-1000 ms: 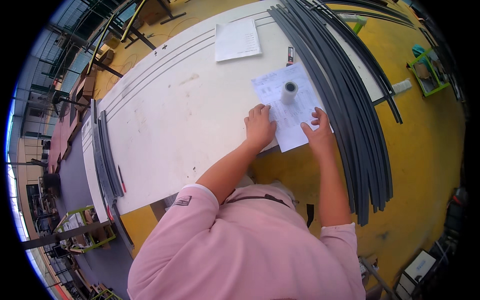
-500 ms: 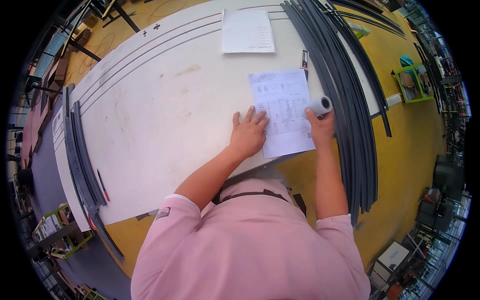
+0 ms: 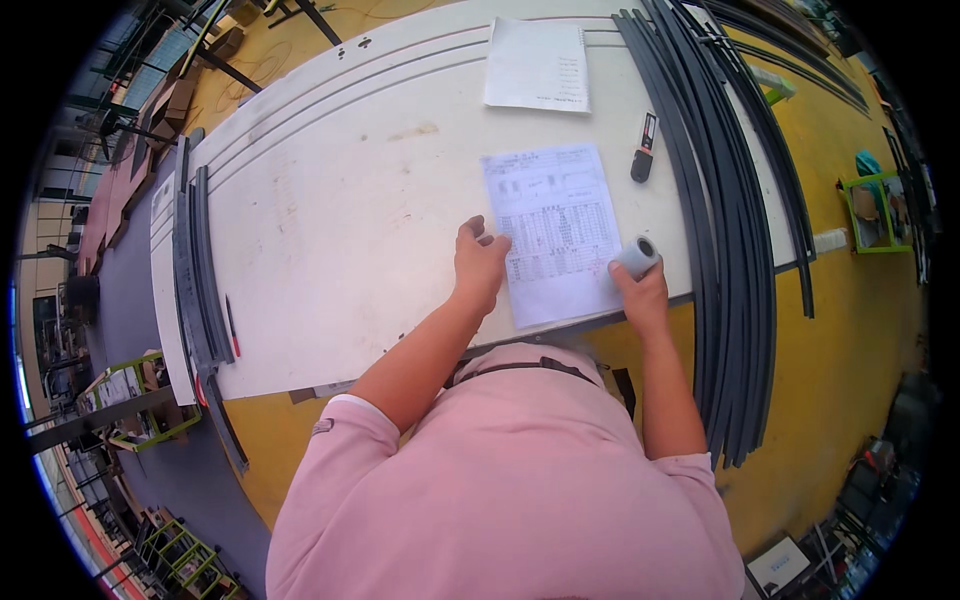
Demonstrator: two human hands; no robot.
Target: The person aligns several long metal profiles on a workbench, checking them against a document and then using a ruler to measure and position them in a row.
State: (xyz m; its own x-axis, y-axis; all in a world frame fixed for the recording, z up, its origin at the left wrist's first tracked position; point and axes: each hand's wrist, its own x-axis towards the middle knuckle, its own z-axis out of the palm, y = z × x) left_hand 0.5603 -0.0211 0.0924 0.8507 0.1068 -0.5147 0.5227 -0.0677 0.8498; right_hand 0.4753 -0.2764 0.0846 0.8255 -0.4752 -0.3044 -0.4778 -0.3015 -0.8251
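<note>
On the white table [image 3: 330, 250], the left hand [image 3: 480, 262] is held half curled beside the left edge of a printed sheet [image 3: 555, 285]; whether paper is pinched cannot be told. The sheet lies flat and is best steadied with light pressure. At its lower right edge, a pale roll [image 3: 630, 263] is gripped by the right hand [image 3: 649, 292]; it should be kept off the print and clear of the dark strips [image 3: 735, 260].

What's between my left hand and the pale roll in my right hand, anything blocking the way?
Nothing visible blocks it. Between your left hand and the pale roll in your right hand, only the printed sheet lies, flat on the white table.
</note>
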